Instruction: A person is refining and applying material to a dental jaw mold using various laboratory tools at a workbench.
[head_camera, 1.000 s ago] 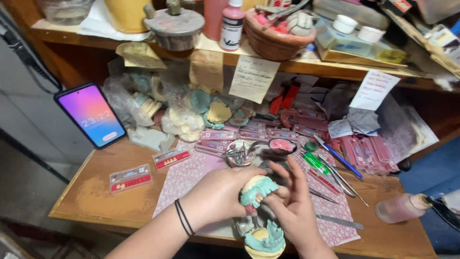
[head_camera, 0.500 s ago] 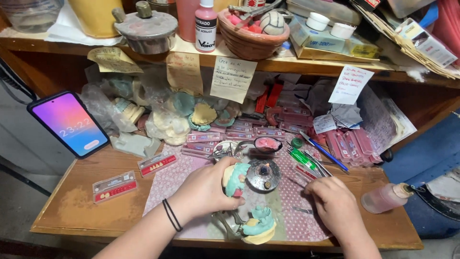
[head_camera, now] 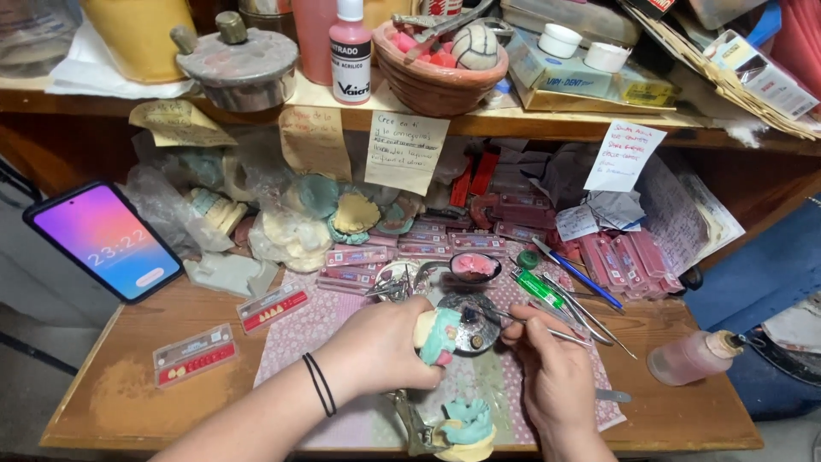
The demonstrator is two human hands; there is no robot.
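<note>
- Two hands are all we bring to the wooden bench (head_camera: 111,402), both low over the patterned cloth (head_camera: 308,329) at its middle.
- Our left hand (head_camera: 380,346), a black hair tie (head_camera: 319,385) round its wrist, is curled about a teal and cream dental cast (head_camera: 438,335), fingers and thumb closed on it and lifting it just clear of the cloth.
- Our right hand (head_camera: 556,372) pinches a thin metal instrument (head_camera: 534,325) between thumb and fingertips; the tool's tip lies over a small dark round dish (head_camera: 472,323) that sits right beside the cast.
- A second teal cast on a yellowish base (head_camera: 462,428) stands at the near edge of the bench, between our wrists.
- A small bowl of pink material (head_camera: 473,267) sits just behind the dark dish, with more metal tools (head_camera: 590,312) and a green pen (head_camera: 540,288) to its right.
- A pink squeeze bottle (head_camera: 688,359) lies on its side well to the right.
- A phone with a lit screen (head_camera: 103,241) leans at the far left, and two red trays of tooth samples (head_camera: 231,329) lie on the bench near it.
</note>
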